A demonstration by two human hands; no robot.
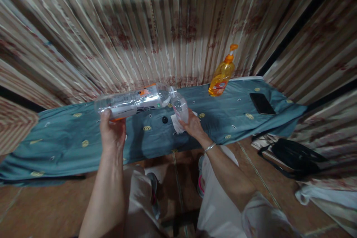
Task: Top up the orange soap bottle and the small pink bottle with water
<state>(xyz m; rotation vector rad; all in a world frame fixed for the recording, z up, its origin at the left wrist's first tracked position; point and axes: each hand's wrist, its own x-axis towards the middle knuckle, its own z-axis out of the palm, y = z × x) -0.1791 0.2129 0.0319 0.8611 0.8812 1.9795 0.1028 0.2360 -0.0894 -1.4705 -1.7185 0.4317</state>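
My left hand (pixel 113 130) is wrapped round the lower part of a large clear plastic bottle (pixel 136 102) with a white and orange label, held on its side above the cloth. Its neck points right and meets the mouth of a small clear bottle (pixel 180 108), which tilts in my right hand (pixel 192 124). The small bottle looks cloudy toward its lower end. Beneath the right hand a white paper (pixel 176 125) lies on the cloth. A small round black object (pixel 165 119), perhaps a cap, sits between the hands.
A teal patterned cloth (pixel 150 141) covers the narrow table. Toward the back right stands an orange pump bottle (pixel 222 76), with a black phone (pixel 262 104) farther right. Striped curtains (pixel 178 26) hang close behind. A black bag (pixel 295 154) rests at the lower right.
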